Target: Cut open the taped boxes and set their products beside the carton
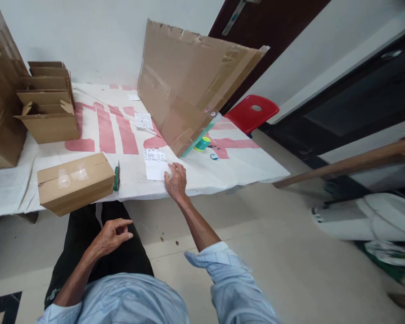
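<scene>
My right hand [176, 181] reaches over the front edge of the table, its fingers curled on the right edge of a white sheet of paper [155, 172]. Small dark printed squares cover the far part of that sheet. My left hand [113, 236] hovers above my lap, holding nothing, with index finger and thumb stretched apart. A closed cardboard box [76, 182] with clear tape on top lies at the table's front edge, ahead of my left hand. Beside its right end is a green tool [116, 178], perhaps a cutter. Another printed paper [143, 120] lies farther back.
Several open cardboard boxes [52, 110] stand in a row at the back left. A large cardboard sheet [189, 85] leans upright on the table [256, 168]. Near its foot are a green tape roll [202, 143] and a small round item [214, 156]. Behind is a red chair [253, 112].
</scene>
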### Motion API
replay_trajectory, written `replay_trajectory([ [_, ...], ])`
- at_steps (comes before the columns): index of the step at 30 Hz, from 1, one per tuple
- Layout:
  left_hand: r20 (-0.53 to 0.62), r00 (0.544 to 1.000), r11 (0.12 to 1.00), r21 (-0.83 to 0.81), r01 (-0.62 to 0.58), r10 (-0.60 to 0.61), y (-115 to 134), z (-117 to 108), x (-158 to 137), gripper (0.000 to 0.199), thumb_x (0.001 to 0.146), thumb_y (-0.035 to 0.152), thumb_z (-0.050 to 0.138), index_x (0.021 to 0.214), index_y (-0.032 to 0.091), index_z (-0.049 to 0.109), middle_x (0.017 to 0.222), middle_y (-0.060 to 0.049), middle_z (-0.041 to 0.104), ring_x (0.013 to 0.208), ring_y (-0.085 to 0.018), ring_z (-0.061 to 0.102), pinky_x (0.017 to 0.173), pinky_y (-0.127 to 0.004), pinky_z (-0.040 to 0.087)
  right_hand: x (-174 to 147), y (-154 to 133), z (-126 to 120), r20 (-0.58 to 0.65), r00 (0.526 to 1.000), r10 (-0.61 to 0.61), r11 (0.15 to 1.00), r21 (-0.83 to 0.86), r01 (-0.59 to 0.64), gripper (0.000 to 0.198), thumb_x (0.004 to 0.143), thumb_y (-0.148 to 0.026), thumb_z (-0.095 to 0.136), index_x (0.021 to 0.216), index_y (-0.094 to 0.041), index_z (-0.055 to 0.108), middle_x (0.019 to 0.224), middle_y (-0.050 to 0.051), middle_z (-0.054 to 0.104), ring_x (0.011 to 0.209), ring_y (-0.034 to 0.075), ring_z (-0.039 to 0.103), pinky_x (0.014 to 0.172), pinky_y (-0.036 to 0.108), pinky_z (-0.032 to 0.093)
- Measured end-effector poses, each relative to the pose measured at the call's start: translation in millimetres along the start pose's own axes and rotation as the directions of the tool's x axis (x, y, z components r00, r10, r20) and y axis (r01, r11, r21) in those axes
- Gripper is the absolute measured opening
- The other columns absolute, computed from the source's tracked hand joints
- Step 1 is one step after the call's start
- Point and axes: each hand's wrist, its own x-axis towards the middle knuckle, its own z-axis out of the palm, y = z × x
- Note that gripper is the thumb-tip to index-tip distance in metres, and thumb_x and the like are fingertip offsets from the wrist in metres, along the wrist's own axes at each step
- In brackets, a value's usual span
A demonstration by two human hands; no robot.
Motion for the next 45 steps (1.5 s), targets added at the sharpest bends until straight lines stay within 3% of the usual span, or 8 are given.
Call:
replay_trajectory([
  [3,-0.008,1.000,1.000,0.004,-0.015,0.015,0,0,-1,0.050,0.083,0.042,0.075,0.124,0.013,0.080,0.085,-0.002,0.062,0.076,-0.017,0.054,0.074,-0.032,0.042,-9,-16,6,0.014,1.000,-0.008,1.000,-0.016,0.008,0.040,0.098,-0.025,0.052,0.131,-0.014,0.071,0.139,0.023,0.066,0.134,0.034,0.056,0.117,0.058,0.045],
  [8,-0.003,0.999,0.999,0.018,-0.041,0.041,-2,1,-3,0.050,0.083,0.045,0.076,0.122,0.014,0.081,0.086,-0.003,0.064,0.077,-0.018,0.055,0.075,-0.032,0.043,-25,-39,16,0.165,0.983,-0.074,0.997,0.004,0.074,0.039,0.102,-0.029,0.052,0.134,-0.016,0.071,0.149,0.020,0.065,0.139,0.033,0.058,0.117,0.052,0.047],
  [12,0.002,0.999,0.999,0.037,-0.037,0.037,0,1,-4,0.050,0.081,0.044,0.075,0.121,0.013,0.081,0.085,-0.003,0.063,0.077,-0.018,0.055,0.075,-0.031,0.043,-31,-49,22,0.232,0.970,-0.071,0.997,0.017,0.069,0.034,0.104,-0.028,0.052,0.128,-0.018,0.075,0.145,0.019,0.069,0.137,0.031,0.061,0.118,0.051,0.047],
  [38,-0.034,0.996,0.995,0.042,-0.087,0.088,5,8,-15,0.043,0.083,0.036,0.076,0.119,0.013,0.082,0.083,-0.003,0.066,0.075,-0.017,0.056,0.073,-0.031,0.046,-45,-60,22,0.186,0.973,-0.138,0.983,0.144,0.112,0.033,0.099,-0.027,0.052,0.114,-0.018,0.080,0.132,0.019,0.076,0.126,0.031,0.066,0.114,0.052,0.051],
  [42,-0.145,0.964,0.971,0.127,-0.203,0.221,18,-2,-27,0.034,0.088,0.034,0.074,0.116,0.016,0.083,0.081,-0.003,0.064,0.072,-0.017,0.056,0.070,-0.030,0.046,-49,-68,18,0.131,0.980,-0.151,0.975,0.181,0.126,0.035,0.099,-0.030,0.050,0.115,-0.017,0.079,0.131,0.021,0.074,0.124,0.034,0.066,0.111,0.057,0.054],
  [44,-0.257,0.910,0.938,0.212,-0.274,0.324,28,-12,-36,0.030,0.094,0.036,0.071,0.114,0.017,0.082,0.082,-0.005,0.065,0.072,-0.017,0.058,0.069,-0.031,0.048,-49,-78,15,0.092,0.983,-0.156,0.968,0.210,0.134,0.035,0.100,-0.031,0.051,0.116,-0.018,0.079,0.131,0.020,0.073,0.123,0.033,0.067,0.111,0.057,0.055],
  [45,-0.326,0.863,0.914,0.264,-0.308,0.386,34,-18,-42,0.028,0.096,0.036,0.069,0.112,0.018,0.082,0.081,-0.005,0.066,0.072,-0.018,0.059,0.070,-0.032,0.049,-48,-85,13,0.077,0.984,-0.158,0.963,0.234,0.137,0.035,0.100,-0.032,0.051,0.116,-0.019,0.079,0.130,0.019,0.073,0.123,0.033,0.067,0.110,0.056,0.055],
])
